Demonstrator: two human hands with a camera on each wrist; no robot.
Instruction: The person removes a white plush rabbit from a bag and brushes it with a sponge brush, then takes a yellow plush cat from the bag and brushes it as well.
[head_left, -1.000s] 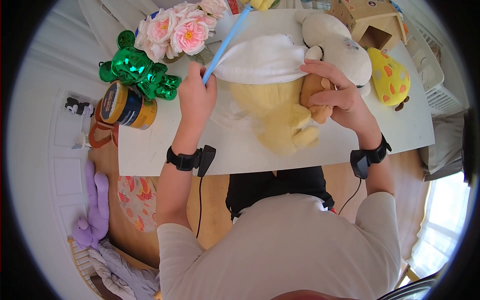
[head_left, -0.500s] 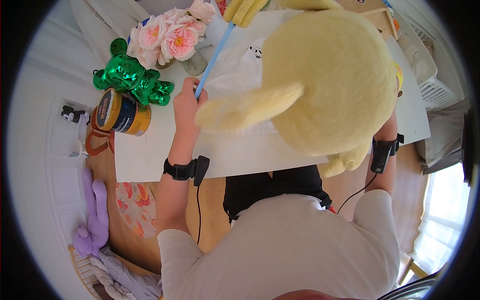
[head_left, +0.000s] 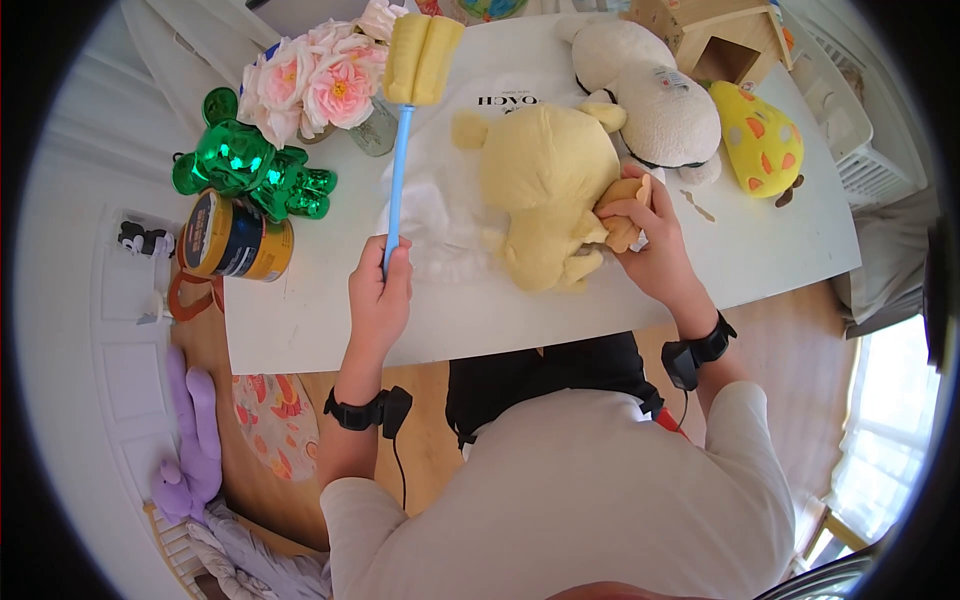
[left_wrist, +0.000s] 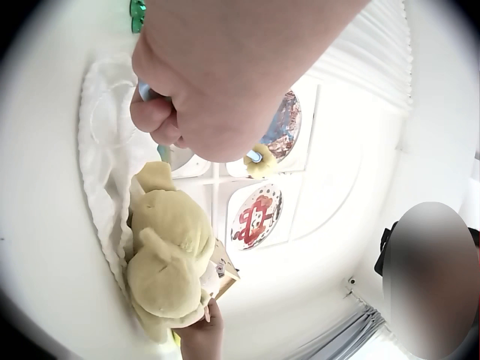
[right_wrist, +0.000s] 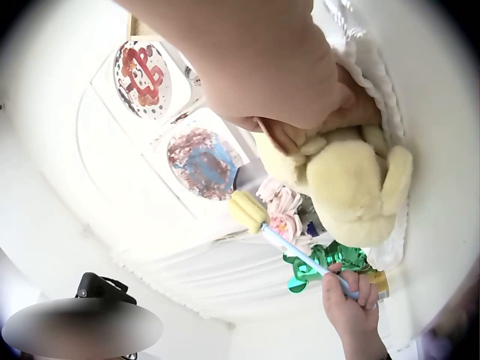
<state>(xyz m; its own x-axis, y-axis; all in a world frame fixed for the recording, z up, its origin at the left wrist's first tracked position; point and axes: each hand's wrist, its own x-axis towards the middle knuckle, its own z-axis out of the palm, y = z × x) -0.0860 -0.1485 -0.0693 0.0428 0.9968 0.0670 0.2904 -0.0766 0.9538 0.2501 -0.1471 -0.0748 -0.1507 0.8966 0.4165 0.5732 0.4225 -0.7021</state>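
My left hand (head_left: 380,290) grips the blue handle of a sponge brush (head_left: 396,190), whose yellow sponge head (head_left: 423,60) points away over the table. A pale yellow plush toy (head_left: 550,165) lies on a white cloth (head_left: 440,215) with black lettering near its far edge. At the toy's right side, my right hand (head_left: 655,240) holds a tan soft piece (head_left: 622,205) between thumb and fingers. In the right wrist view, the plush toy (right_wrist: 346,180) appears just past the hand, with the brush (right_wrist: 296,251) raised beyond.
A white plush (head_left: 670,110), a yellow spotted plush (head_left: 765,140) and a wooden house (head_left: 715,40) stand at the back right. To the left are pink flowers (head_left: 320,80) in a glass vase, a shiny green bear figure (head_left: 235,150) and a yellow-and-black tub (head_left: 240,240).
The yellow plush came up close to the head camera, then went back down onto the white cloth, which earlier covered part of it. The brush has swung more upright, its sponge head nearer.
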